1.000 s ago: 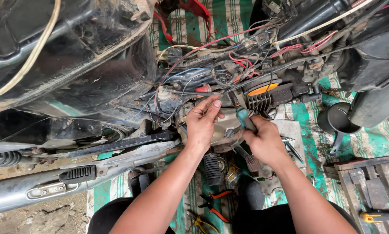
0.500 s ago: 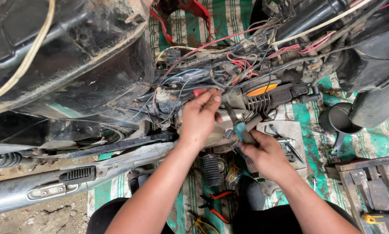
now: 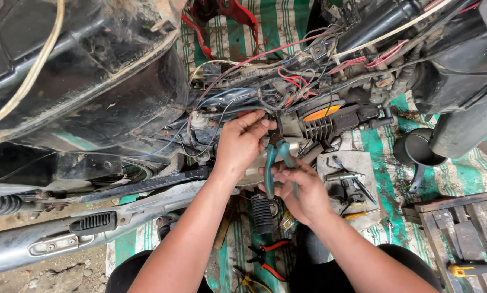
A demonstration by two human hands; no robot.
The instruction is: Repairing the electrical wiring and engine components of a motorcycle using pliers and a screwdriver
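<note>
I look down at a stripped scooter's engine [image 3: 314,127] and its tangle of red, blue and black wires [image 3: 265,89]. My left hand [image 3: 242,142] rests on the engine case, its fingertips up against the wires and the pliers' jaws. My right hand [image 3: 300,190] grips the teal handles of a pair of pliers [image 3: 279,163], whose nose points up into the engine beside my left fingers. What the jaws hold is hidden.
Black body panels [image 3: 75,81] and a chrome exhaust [image 3: 64,239] fill the left. A tray of small tools [image 3: 352,184], a black funnel [image 3: 417,149], a wooden stool [image 3: 460,217], and orange-handled pliers [image 3: 268,255] lie on the green striped mat [image 3: 384,141].
My right hand has drawn down from the engine and turned the teal pliers upright. My left hand has shifted slightly up toward the wires.
</note>
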